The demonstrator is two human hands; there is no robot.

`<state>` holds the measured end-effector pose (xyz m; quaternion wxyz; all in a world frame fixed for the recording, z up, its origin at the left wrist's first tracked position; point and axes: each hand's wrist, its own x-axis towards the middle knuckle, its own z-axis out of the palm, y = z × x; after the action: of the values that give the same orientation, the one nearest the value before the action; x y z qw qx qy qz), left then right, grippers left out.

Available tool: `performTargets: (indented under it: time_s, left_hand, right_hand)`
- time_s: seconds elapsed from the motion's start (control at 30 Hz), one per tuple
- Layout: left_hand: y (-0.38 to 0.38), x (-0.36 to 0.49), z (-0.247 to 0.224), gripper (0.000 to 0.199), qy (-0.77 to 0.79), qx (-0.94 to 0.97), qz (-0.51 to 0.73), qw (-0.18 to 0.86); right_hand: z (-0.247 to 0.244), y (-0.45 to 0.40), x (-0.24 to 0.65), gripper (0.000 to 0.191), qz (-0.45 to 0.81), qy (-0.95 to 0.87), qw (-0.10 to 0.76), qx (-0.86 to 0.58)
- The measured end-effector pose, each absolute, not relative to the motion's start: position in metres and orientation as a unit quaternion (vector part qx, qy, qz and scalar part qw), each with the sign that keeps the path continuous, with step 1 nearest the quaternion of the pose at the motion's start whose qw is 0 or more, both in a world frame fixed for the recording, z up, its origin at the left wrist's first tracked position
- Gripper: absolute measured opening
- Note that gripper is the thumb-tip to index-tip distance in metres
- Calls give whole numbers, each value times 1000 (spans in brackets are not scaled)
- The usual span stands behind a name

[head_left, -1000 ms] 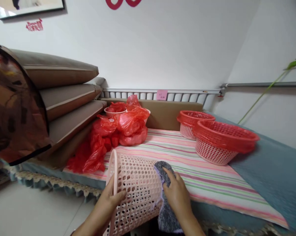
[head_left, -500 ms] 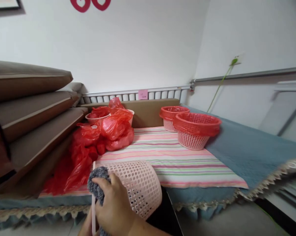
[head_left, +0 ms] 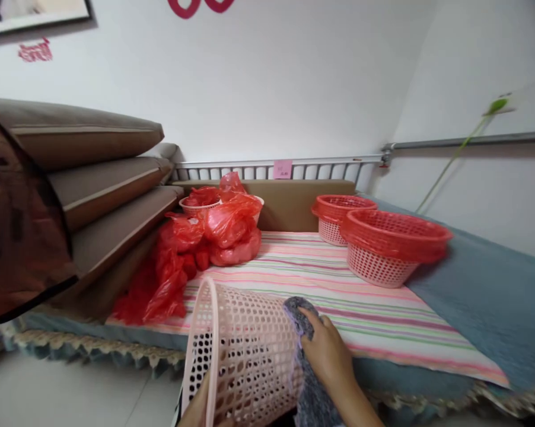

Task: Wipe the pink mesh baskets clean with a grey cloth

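Right hand (head_left: 332, 359): the fingers press a grey cloth (head_left: 316, 394) with a lilac edge against the base end of a pale pink perforated basket (head_left: 254, 344). Left hand (head_left: 196, 406): the fingers appear closed on the near part of the rim; the fingertips are mostly hidden, so their exact grip cannot be told.

The basket lies tipped on its side, directly at nine o'clock from the right fingers and at about two o'clock from the left. Its long axis runs roughly nine to three o'clock, mouth toward nine; the right hand is nearer the base, the left nearer the rim.

Beyond, a striped sheet (head_left: 294, 279) covers part of the bed (head_left: 467, 279). Red plastic bags (head_left: 234, 228) lie at eleven o'clock from the basket, two red-lined baskets (head_left: 378, 264) at two.

Compared with half a second earlier, the cloth and right hand are at the base instead of the rim.
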<state>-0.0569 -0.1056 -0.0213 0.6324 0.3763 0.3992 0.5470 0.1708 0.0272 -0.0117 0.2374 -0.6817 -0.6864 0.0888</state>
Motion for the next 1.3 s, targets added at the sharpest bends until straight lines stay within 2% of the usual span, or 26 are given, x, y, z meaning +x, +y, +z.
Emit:
performTargets:
  time_s: [0.1,0.2,0.37,0.47,0.57,0.67,0.83,0.97,1.03,1.17,1.3]
  left_hand:
    - [-99,-57,9,100,392,365,565,628]
    - [-96,-56,27,93,415,343,569,622]
    - [-97,-55,6,97,388,356,561,639]
    - [-97,-59,-12,82,418,403,588,563]
    - [-98,-65,-19,71,457,419,616,486]
    - [-102,-67,-20,75,476,411,608,485]
    - [-108,-66,-20,86,425,385,564,594]
    - [-114,-62,-23,66,389,434,515,629]
    - [-116,-60,-21,58,360,469,487,643]
    - [-110,-62,-8,65,375,479,494,621]
    - [-102,-66,7,72,445,470,512,564]
  right_hand:
    - [-19,26,174,54,72,-703,251,-662]
    - [-16,26,165,55,92,-698,275,-655]
    - [22,1,102,57,154,-737,358,-553]
    - [48,-29,53,61,214,-766,407,-450]
    - [59,-52,29,64,236,-771,419,-417]
    - [54,-54,32,64,213,-783,410,-415]
    - [25,-14,87,59,115,-775,344,-517]
    - [-4,22,152,53,84,-692,243,-675]
    - [-16,28,173,52,83,-668,213,-708]
    - [-27,24,179,51,94,-677,221,-696]
    - [-14,17,148,53,137,-693,274,-652]
